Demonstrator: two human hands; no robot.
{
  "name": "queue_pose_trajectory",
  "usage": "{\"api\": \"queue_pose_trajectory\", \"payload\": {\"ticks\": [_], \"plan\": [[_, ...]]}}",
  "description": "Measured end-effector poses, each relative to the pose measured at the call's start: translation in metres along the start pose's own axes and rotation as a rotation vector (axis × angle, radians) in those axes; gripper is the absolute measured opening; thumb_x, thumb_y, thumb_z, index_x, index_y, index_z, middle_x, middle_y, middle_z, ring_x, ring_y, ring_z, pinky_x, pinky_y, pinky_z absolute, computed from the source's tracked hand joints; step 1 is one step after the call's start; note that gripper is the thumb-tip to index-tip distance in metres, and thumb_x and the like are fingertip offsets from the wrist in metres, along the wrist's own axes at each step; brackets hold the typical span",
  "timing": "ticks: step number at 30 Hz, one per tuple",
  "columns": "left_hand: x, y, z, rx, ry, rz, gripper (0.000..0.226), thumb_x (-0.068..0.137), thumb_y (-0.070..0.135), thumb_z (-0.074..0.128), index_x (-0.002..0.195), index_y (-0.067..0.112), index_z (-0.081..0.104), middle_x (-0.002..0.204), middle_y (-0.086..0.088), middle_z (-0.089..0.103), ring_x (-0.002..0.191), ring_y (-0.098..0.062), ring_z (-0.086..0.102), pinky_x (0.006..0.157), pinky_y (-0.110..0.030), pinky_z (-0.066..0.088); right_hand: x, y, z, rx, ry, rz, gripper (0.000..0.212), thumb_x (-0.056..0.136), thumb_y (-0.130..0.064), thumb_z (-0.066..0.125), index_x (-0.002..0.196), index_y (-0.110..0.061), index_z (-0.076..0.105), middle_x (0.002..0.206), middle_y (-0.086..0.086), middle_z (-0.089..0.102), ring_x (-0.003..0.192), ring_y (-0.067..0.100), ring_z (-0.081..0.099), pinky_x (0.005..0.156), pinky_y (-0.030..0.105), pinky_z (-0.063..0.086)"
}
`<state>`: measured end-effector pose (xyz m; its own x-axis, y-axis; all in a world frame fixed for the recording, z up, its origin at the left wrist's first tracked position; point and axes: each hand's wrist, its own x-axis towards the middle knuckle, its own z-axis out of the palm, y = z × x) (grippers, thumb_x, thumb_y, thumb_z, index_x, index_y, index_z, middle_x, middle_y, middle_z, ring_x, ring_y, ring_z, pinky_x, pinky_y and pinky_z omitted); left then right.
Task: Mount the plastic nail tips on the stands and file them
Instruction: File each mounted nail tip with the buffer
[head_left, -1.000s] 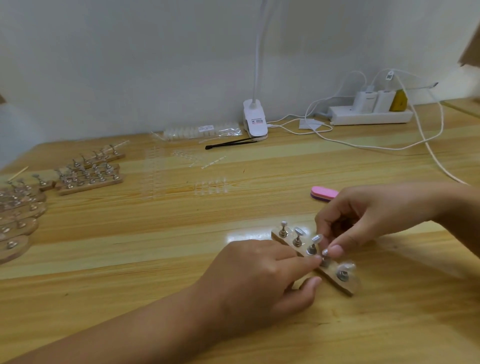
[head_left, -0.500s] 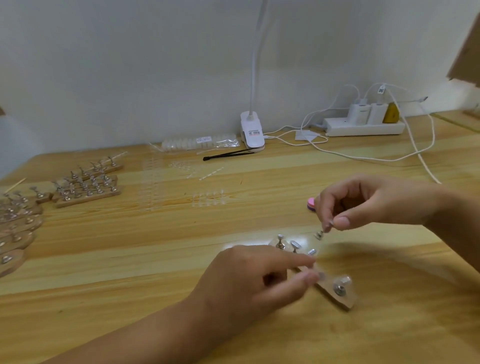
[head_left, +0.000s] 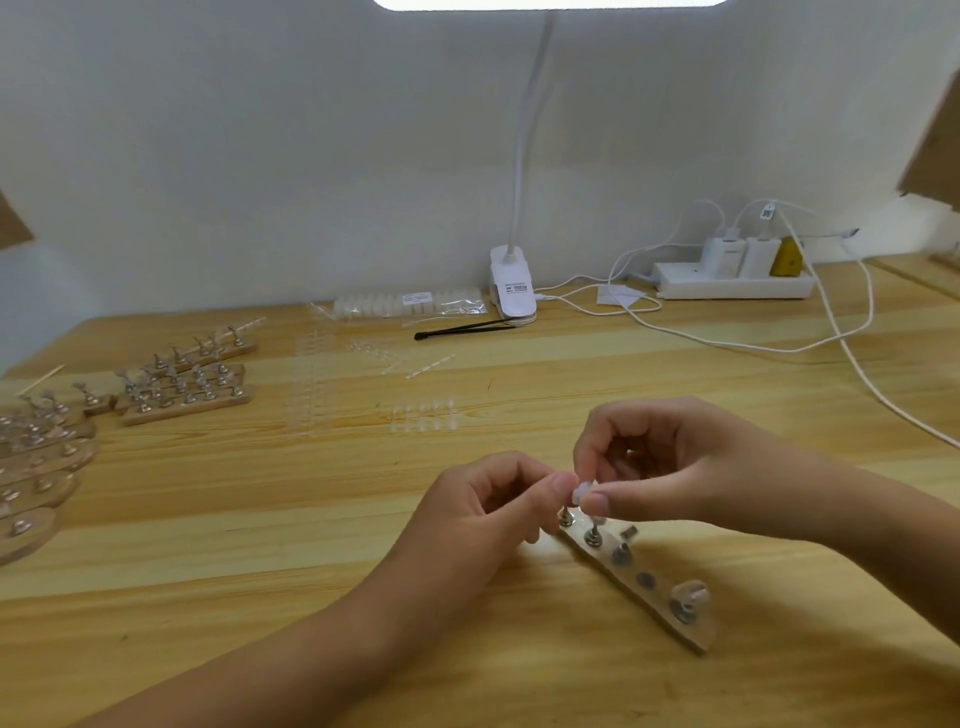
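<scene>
Clear plastic nail tip (head_left: 583, 490): small and pale, held between both hands just above the far end of the narrow wooden stand strip (head_left: 698, 636). Fingertips cover the joint, so I cannot tell whether it sits on a peg yet.
Left hand (head_left: 488, 504): fingers curled, thumb and forefinger pinching the tip from its side.
Right hand (head_left: 675, 473): thumb and forefinger pinching the same tip from the other side, remaining fingers curled above.
Strip: lies diagonally on the worktop under the hands and carries small metal pegs (head_left: 592, 538). One seat shows only a bare round disc (head_left: 645, 578), and the near-end peg (head_left: 688, 597) already wears a clear tip.
Risk: I judge the tip slick and springy. A slipping pinch could flick it away, and it would be hard to find on this pale wood. Uneven pressure could seat it crooked. Knuckles this low could topple the neighbouring pegs.
Still to do: filing. I see no file in this view.
Worktop (head_left: 260, 519): light yellow wood grain, with clear rows of spare tips (head_left: 423, 415), more pegged wooden strips (head_left: 187, 387) at the left, black tweezers (head_left: 467, 328) and a bag of white tips (head_left: 410, 304).
Room: pale wall, a white clip lamp (head_left: 511, 291) on a gooseneck, and a white power strip (head_left: 727, 286) with chargers and trailing white cables (head_left: 852, 364).
</scene>
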<state>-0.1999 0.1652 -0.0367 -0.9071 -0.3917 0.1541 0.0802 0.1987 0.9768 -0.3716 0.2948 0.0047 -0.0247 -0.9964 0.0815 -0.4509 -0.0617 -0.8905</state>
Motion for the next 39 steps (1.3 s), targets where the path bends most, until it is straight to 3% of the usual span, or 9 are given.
{"api": "queue_pose_trajectory", "payload": {"ticks": [10, 15, 19, 22, 27, 32, 39], "plan": [[0.002, 0.0, -0.008, -0.147, -0.061, -0.033, 0.02, 0.085, 0.044, 0.067, 0.093, 0.028, 0.077, 0.073, 0.012, 0.065, 0.067, 0.001, 0.054, 0.068, -0.011, 0.045, 0.003, 0.001, 0.01, 0.032, 0.144, -0.077, 0.009, 0.081, -0.032, 0.076, 0.085, -0.026, 0.071, 0.077, -0.007, 0.064, 0.071, 0.007, 0.056, 0.065, 0.02, 0.048], [0.001, 0.003, -0.004, -0.067, -0.075, 0.01, 0.014, 0.087, 0.043, 0.067, 0.075, 0.036, 0.072, 0.064, 0.016, 0.06, 0.065, 0.0, 0.052, 0.07, -0.01, 0.046, 0.004, 0.003, 0.013, 0.044, 0.181, -0.127, 0.018, 0.082, -0.039, 0.07, 0.088, -0.022, 0.073, 0.091, 0.001, 0.067, 0.083, 0.02, 0.064, 0.075, 0.036, 0.055], [0.002, 0.004, -0.004, -0.103, -0.056, 0.02, 0.022, 0.088, 0.036, 0.066, 0.066, 0.035, 0.068, 0.06, 0.015, 0.056, 0.061, 0.0, 0.05, 0.066, -0.01, 0.043, 0.005, 0.007, 0.014, 0.017, 0.148, -0.123, 0.02, 0.08, -0.039, 0.072, 0.097, -0.028, 0.076, 0.101, -0.001, 0.065, 0.094, 0.02, 0.062, 0.081, 0.038, 0.054], [0.002, 0.005, -0.006, -0.138, -0.074, -0.009, 0.024, 0.088, 0.028, 0.067, 0.065, 0.034, 0.069, 0.061, 0.014, 0.06, 0.067, -0.002, 0.053, 0.067, -0.01, 0.043, 0.005, 0.008, 0.014, 0.007, 0.164, -0.151, 0.02, 0.083, -0.035, 0.071, 0.1, -0.028, 0.077, 0.099, 0.004, 0.066, 0.091, 0.024, 0.064, 0.082, 0.036, 0.055], [0.002, 0.005, -0.006, -0.186, -0.117, -0.037, 0.012, 0.078, 0.036, 0.062, 0.071, 0.033, 0.071, 0.068, 0.014, 0.066, 0.084, -0.013, 0.057, 0.071, -0.015, 0.046, 0.004, 0.007, 0.014, -0.022, 0.19, -0.165, 0.018, 0.087, -0.031, 0.068, 0.098, -0.02, 0.077, 0.093, 0.003, 0.069, 0.084, 0.022, 0.065, 0.077, 0.03, 0.055], [0.002, 0.004, -0.007, -0.234, -0.109, -0.053, 0.016, 0.075, 0.04, 0.061, 0.082, 0.032, 0.074, 0.073, 0.011, 0.064, 0.065, -0.005, 0.051, 0.067, -0.017, 0.044, 0.004, 0.005, 0.012, 0.0, 0.198, -0.167, 0.02, 0.085, -0.021, 0.064, 0.097, -0.011, 0.075, 0.093, 0.007, 0.07, 0.087, 0.016, 0.067, 0.079, 0.027, 0.054], [0.002, 0.004, -0.006, -0.149, -0.108, -0.022, 0.016, 0.079, 0.05, 0.066, 0.074, 0.036, 0.07, 0.068, 0.015, 0.06, 0.066, -0.002, 0.05, 0.068, -0.012, 0.043, 0.003, 0.005, 0.013, -0.025, 0.204, -0.174, 0.019, 0.088, -0.018, 0.062, 0.099, -0.009, 0.075, 0.095, 0.007, 0.069, 0.09, 0.023, 0.067, 0.08, 0.043, 0.055]]}}
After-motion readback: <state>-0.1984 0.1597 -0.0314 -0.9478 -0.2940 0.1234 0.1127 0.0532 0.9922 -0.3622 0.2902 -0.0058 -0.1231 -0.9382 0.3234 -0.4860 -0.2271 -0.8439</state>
